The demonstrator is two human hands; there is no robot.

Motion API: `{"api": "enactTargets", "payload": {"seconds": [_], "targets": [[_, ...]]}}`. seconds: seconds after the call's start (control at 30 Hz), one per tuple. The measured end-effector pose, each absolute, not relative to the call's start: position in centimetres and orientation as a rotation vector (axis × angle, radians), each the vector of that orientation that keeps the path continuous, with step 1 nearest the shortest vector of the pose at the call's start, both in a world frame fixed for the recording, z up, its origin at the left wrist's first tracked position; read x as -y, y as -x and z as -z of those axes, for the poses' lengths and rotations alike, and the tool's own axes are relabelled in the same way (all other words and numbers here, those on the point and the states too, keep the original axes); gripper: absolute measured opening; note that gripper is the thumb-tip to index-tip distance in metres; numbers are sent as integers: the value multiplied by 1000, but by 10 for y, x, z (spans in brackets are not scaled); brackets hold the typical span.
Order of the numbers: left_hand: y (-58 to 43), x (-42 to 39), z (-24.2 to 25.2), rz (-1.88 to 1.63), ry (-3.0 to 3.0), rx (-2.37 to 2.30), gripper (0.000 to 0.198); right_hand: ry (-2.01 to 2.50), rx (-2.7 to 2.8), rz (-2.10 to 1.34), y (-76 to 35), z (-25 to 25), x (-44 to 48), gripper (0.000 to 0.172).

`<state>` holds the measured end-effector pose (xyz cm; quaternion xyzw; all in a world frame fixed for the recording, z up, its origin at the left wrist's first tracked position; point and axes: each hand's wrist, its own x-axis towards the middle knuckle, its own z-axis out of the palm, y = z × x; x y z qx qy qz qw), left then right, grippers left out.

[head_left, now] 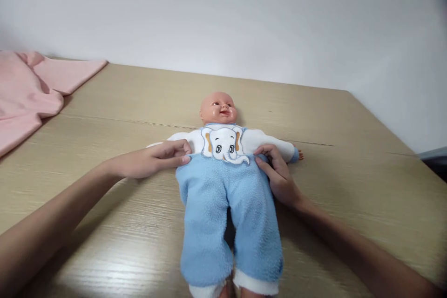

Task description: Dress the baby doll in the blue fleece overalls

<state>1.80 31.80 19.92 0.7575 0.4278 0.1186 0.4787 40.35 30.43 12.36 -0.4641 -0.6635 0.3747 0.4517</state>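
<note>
A baby doll (217, 108) lies on its back on the table, head away from me and arms spread. It wears a white top (263, 142) with an elephant picture on the chest and fuzzy blue pants (206, 214) with white cuffs. My left hand (162, 158) pinches the waistband at the left side, thumb below and fingers above. On the opposite side, my right hand (277, 172) grips the waistband between thumb and fingers. The doll's feet run out of view at the bottom edge, and its left-side hand is hidden behind my left hand.
Pink cloth (31, 91) lies crumpled at the table's far left. The light wooden table (139, 93) has a thin seam across it and meets a white wall (223, 18) at the back. Something dark shows beyond the right edge.
</note>
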Motion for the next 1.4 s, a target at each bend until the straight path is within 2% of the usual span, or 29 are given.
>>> {"api": "enactTargets", "payload": {"seconds": [0.13,0.3,0.43,0.53,0.67,0.73,0.83,1.0,1.1,1.23,1.33,1.4], "targets": [[-27,-315,-193,-289,-2173,-1107,38,1175,1669,-860,-403,-122,-305,11],[-38,-310,-190,-351,-2281,-1229,39,1206,1656,-814,-404,-119,-305,9],[-39,-310,-187,-454,-2430,-1377,41,1135,1515,-480,-404,-122,-298,17],[-50,-309,-193,-682,-2508,-1519,32,968,1540,-205,-403,-124,-286,17],[-95,-314,-217,-932,-2564,-1338,20,679,1723,-88,-410,-110,-269,25],[-131,-322,-227,-838,-2637,-1152,20,618,1832,-86,-416,-97,-264,20],[-190,-343,-229,-532,-2801,-1053,38,600,1915,-171,-423,-85,-264,20],[-260,-376,-211,6,-2986,-901,67,249,1917,-132,-419,-112,-272,17],[-276,-386,-200,86,-2972,-921,63,252,2008,-142,-416,-132,-273,20],[-279,-394,-194,-77,-2840,-943,40,271,2071,-150,-415,-138,-270,32],[-277,-403,-199,-419,-2659,-912,39,325,2047,-175,-416,-132,-270,33],[-275,-409,-206,-663,-2487,-841,41,445,1866,-248,-416,-126,-273,27]]}}
